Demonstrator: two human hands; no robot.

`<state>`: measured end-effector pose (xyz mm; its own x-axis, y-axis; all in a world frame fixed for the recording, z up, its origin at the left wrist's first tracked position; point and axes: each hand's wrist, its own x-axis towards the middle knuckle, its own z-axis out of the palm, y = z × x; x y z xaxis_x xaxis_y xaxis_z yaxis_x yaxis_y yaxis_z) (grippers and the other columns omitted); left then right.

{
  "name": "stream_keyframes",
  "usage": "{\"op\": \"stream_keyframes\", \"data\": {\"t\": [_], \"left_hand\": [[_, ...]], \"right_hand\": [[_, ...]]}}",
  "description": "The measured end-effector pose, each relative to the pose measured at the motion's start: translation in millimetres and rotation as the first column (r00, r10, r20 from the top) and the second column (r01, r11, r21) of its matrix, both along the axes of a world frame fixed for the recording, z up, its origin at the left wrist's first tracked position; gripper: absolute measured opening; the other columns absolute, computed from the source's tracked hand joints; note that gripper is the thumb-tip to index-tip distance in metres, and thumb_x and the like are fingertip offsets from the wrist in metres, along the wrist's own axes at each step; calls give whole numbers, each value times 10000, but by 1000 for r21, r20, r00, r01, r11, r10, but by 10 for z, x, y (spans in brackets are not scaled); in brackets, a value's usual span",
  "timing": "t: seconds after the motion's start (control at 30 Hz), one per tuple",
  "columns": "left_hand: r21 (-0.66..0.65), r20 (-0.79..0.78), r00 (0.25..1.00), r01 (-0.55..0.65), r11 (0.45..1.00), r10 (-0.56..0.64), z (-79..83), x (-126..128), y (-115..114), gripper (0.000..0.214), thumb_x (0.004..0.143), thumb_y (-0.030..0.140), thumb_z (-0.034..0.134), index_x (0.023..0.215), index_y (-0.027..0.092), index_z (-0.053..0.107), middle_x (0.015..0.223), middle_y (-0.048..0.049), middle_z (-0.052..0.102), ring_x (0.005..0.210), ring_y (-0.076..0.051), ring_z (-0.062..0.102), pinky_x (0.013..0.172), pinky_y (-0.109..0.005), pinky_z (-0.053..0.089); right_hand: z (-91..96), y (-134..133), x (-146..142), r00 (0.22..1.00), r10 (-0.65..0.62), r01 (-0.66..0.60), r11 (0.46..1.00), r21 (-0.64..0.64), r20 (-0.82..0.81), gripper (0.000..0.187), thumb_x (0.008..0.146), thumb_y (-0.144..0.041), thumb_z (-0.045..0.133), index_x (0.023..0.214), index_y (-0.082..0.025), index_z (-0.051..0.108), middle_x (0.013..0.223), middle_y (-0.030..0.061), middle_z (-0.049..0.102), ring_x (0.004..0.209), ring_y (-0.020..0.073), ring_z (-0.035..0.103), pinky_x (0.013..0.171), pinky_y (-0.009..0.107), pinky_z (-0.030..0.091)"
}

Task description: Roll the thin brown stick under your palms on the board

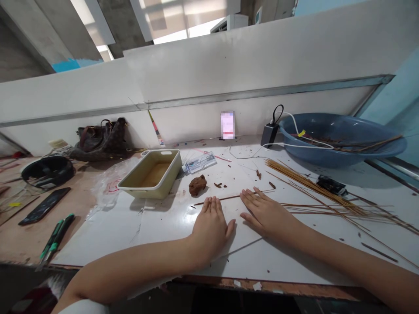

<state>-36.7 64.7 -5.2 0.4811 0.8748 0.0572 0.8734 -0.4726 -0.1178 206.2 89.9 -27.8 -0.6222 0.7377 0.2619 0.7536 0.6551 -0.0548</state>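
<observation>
White panelling [196,74] is set behind a worktop [22,244], most of which is covered by a white sheet [111,231]. On the sheet a brown lump [197,186] is seen, with brown crumbs [218,185] scattered just to its right. Close to the near side of the lump, and running off to its right, a thin stick [231,198] is laid. Part of the stick is covered by the fingertips of the left hand [210,224], which is held flat, palm down, fingers together and thumb spread. Farther right of the lump, the right hand [264,213] is likewise flattened, fingers straight and thumb apart, with its fingertips placed at the same stick; how firmly it is pressed cannot be told. Left of the lump a pale green tub [172,176] is placed. Behind the lump a clear packet [203,162] is laid. Well to the right of the lump, a bundle of sticks [304,181] is spread, backed by a blue basin [310,155]. Far to its left, a phone [46,207] and a bag [101,141] are set down.
</observation>
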Motion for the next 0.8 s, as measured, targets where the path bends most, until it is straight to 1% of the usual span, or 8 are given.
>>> {"op": "stream_keyframes", "data": {"t": [0.1, 0.27, 0.37, 0.43, 0.5, 0.6, 0.7, 0.8], "left_hand": [[11, 12, 1000, -9, 1000, 9, -47, -10, 8, 790, 1094, 533, 329, 1553, -90, 489, 1574, -334, 544, 1514, -406, 520, 1288, -527, 339], [17, 52, 993, -103, 995, 102, -31, 24, 134, 768, 1085, 495, 364, 1562, -98, 465, 1580, -344, 531, 1532, -414, 494, 1288, -553, 324], [19, 33, 996, -78, 997, 77, -31, 21, 42, 800, 1091, 504, 353, 1544, -146, 463, 1585, -368, 505, 1544, -425, 472, 1306, -531, 293], [5, 6, 999, -46, 999, 46, -33, 8, -35, 840, 1090, 535, 360, 1527, -173, 470, 1573, -381, 504, 1536, -428, 481, 1307, -505, 298], [-4, -12, 1000, -25, 1000, 24, -21, -2, -51, 851, 1089, 554, 362, 1515, -171, 491, 1556, -378, 523, 1519, -423, 508, 1299, -497, 317], [-1, -29, 998, -51, 999, 51, 29, 0, 47, 811, 1093, 532, 355, 1509, -145, 519, 1541, -355, 559, 1499, -404, 538, 1294, -490, 328], [0, -26, 994, -109, 994, 109, 58, 9, 120, 797, 1091, 501, 363, 1522, -157, 492, 1560, -363, 536, 1513, -397, 523, 1291, -480, 333], [-5, -1, 995, -104, 995, 104, 28, -2, 47, 834, 1088, 543, 363, 1522, -159, 491, 1559, -377, 525, 1495, -424, 538, 1272, -512, 361]], "right_hand": [[2, -4, 6, 1000, -1, 1, 1000, 14, 17, 691, 1143, -507, 346, 1576, -1, 528, 1600, 263, 530, 1522, 345, 504, 1301, 555, 360], [33, 157, 29, 1000, -29, 29, 999, -38, 4, 672, 1149, -501, 313, 1626, -58, 477, 1638, 208, 500, 1552, 314, 462, 1301, 565, 364], [-16, 84, 18, 999, -21, 22, 1000, -11, 27, 703, 1142, -519, 332, 1602, -13, 496, 1629, 244, 492, 1542, 334, 474, 1299, 559, 366], [-62, -5, 7, 999, -23, 22, 1000, 22, 29, 750, 1134, -555, 340, 1579, 24, 512, 1615, 281, 491, 1529, 350, 490, 1286, 547, 391], [-79, -41, 6, 999, -31, 31, 999, 28, 28, 774, 1130, -576, 340, 1571, 36, 517, 1612, 294, 490, 1526, 352, 493, 1276, 529, 410], [-28, 51, 30, 999, -47, 47, 999, -10, 28, 719, 1143, -541, 327, 1595, -12, 507, 1623, 250, 505, 1534, 327, 486, 1288, 531, 393], [25, 153, 65, 999, -39, 40, 998, -44, 33, 670, 1152, -502, 319, 1616, -50, 490, 1643, 207, 500, 1553, 304, 460, 1304, 534, 367], [-27, 96, 75, 999, -32, 33, 999, -24, 43, 714, 1143, -541, 324, 1614, -28, 484, 1642, 229, 491, 1551, 324, 461, 1290, 541, 388]]}}
